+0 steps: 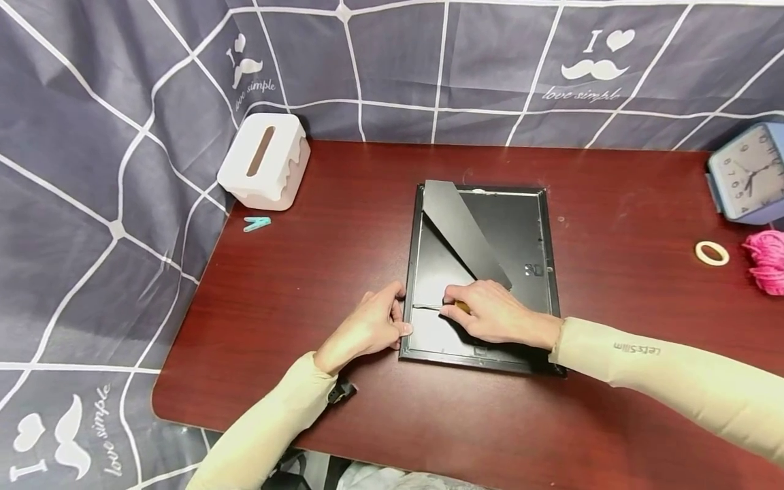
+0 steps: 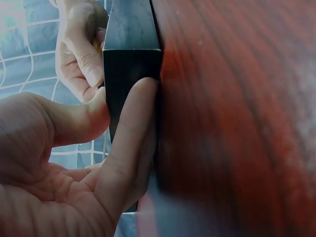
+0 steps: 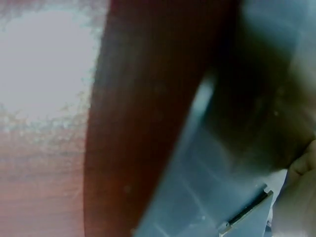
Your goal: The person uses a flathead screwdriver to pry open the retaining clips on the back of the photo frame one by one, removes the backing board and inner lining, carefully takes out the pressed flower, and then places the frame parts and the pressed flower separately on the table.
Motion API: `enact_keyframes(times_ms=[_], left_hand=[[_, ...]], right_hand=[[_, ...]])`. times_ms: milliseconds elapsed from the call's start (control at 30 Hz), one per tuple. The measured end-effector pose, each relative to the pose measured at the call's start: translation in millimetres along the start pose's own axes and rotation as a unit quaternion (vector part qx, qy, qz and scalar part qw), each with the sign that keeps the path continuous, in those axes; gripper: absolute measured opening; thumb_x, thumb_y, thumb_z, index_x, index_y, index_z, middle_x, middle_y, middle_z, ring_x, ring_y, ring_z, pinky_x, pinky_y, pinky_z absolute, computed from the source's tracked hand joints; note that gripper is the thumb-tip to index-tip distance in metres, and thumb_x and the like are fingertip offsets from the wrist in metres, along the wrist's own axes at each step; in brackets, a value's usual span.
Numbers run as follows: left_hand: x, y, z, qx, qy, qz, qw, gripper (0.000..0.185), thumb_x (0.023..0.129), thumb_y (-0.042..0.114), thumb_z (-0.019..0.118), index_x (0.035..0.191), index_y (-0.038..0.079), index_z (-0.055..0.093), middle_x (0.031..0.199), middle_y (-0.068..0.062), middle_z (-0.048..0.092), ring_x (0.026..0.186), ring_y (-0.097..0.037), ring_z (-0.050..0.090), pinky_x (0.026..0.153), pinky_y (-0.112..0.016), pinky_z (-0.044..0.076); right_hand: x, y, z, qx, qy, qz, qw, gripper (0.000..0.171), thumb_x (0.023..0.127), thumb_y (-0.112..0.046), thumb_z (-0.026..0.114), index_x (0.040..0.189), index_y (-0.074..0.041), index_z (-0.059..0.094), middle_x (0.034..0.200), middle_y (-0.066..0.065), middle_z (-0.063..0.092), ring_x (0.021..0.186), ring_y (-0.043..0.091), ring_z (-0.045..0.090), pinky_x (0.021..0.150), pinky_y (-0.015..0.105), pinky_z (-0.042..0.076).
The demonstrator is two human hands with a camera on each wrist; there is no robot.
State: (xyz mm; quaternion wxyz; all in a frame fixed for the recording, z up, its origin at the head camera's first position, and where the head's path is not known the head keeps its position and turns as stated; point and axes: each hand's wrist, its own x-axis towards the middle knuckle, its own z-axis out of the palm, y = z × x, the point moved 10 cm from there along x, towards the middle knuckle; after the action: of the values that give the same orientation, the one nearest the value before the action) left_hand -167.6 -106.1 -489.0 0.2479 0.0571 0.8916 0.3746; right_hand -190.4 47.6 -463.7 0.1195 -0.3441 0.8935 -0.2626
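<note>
A black picture frame lies face down on the dark red table, its back showing. The grey easel stand slants across that back. With its fingers curled, my right hand grips a screwdriver by its yellowish handle. The thin metal shaft points left, its tip at the inner side of the left rim. My left hand holds that rim near its lower end. In the left wrist view, the thumb is on the frame's upper side and a finger lies along its outer edge. The right wrist view is badly blurred.
A white tissue box stands at the back left, with a teal clip in front of it. Toward the right are a blue clock, a cream tape ring and pink yarn. Grey checked cloth hangs behind and left.
</note>
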Motion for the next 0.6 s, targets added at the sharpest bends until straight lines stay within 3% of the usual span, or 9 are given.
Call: enact_keyframes(times_ms=[267, 600], left_hand=[[2.3, 2.6, -2.4, 0.010, 0.004, 0.014, 0.9998, 0.047, 0.095, 0.007, 0.082, 0.133, 0.007, 0.056, 0.080, 0.004, 0.069, 0.062, -0.006, 0.070, 0.093, -0.040, 0.057], [2.9, 2.3, -0.2, 0.008, 0.003, 0.023, 0.9997, 0.046, 0.094, 0.007, 0.082, 0.131, 0.007, 0.056, 0.077, 0.005, 0.069, 0.062, -0.006, 0.068, 0.088, -0.036, 0.057]], right_hand=[[1.5, -1.3, -2.1, -0.006, 0.002, -0.010, 1.000, 0.017, 0.105, -0.026, 0.069, 0.091, -0.017, 0.067, 0.063, -0.013, 0.042, 0.057, 0.003, 0.039, 0.050, 0.024, 0.031], [2.7, -1.3, 1.7, -0.016, -0.005, -0.017, 1.000, 0.014, 0.105, -0.026, 0.069, 0.094, -0.017, 0.070, 0.069, -0.008, 0.060, 0.059, 0.005, 0.044, 0.049, 0.028, 0.036]])
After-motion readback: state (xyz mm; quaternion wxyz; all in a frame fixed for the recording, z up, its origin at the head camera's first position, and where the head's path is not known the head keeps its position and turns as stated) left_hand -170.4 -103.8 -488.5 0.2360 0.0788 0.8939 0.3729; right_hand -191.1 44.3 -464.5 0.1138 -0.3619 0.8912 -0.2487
